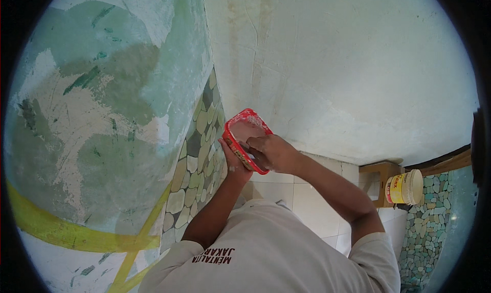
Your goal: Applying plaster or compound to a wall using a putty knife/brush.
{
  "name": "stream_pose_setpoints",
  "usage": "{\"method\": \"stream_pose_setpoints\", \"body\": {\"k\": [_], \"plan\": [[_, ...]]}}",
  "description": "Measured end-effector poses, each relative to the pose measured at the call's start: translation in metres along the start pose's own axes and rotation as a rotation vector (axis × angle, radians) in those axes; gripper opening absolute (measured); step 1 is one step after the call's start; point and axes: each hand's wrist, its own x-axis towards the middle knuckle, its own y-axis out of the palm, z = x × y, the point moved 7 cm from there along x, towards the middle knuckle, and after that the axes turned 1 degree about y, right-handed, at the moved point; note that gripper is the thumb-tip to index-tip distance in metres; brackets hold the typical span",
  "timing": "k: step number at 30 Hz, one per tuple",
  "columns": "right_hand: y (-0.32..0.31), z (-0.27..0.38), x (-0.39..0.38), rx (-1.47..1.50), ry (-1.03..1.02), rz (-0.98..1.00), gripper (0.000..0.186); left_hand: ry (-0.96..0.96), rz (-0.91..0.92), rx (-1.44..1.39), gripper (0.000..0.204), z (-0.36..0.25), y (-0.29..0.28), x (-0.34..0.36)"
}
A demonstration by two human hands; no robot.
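— Red plastic, that rectangular tub [237, 151]. Where is it?

— Held up in front of the person's chest, above the floor, near the middle of the view. Its open top faces the camera. Pale paste [244, 128] coats the inside and clings to the rim.

— What about the left hand [233, 162]?

— Grasping the tub, wrapped round its near left side.

— And the right hand [271, 152]?

— It comes over the right rim, fingers bent down into the tub. Something dark shows beside the fingertips, but I cannot tell whether the hand grips a tool.

— What lies around them?

— Just below is the person's light T-shirt [296, 252], with dark lettering on it. Cream floor tiles [279, 193] show past the right forearm. To the left runs a strip of flat-stone cladding [193, 147], and beyond it a green painted wall [110, 185] with bare pale patches and yellow bands [61, 234].

— Ahead and to the right?

— Ahead, a whitish wall [348, 73] with brownish streaks. Off to the right, a yellow-and-white bucket [405, 187] near a brown wooden stool [386, 169], with greenish pebble cladding [427, 237] past them.
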Motion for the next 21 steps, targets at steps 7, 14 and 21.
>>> {"method": "stream_pose_setpoints", "body": {"k": [7,14,21], "plan": [[-0.002,0.000,0.015,-0.117,0.105,0.073,0.019,0.008,0.021,-0.082,0.082,-0.011,-0.017,0.004],[0.003,0.000,0.016,0.051,0.047,0.079,0.015,0.020,0.079,-0.127,0.081,-0.019,-0.021,0.009],[0.009,0.002,0.020,-0.053,0.085,0.016,0.014,0.004,-0.039,-0.025,0.083,-0.024,-0.023,0.011]]}}
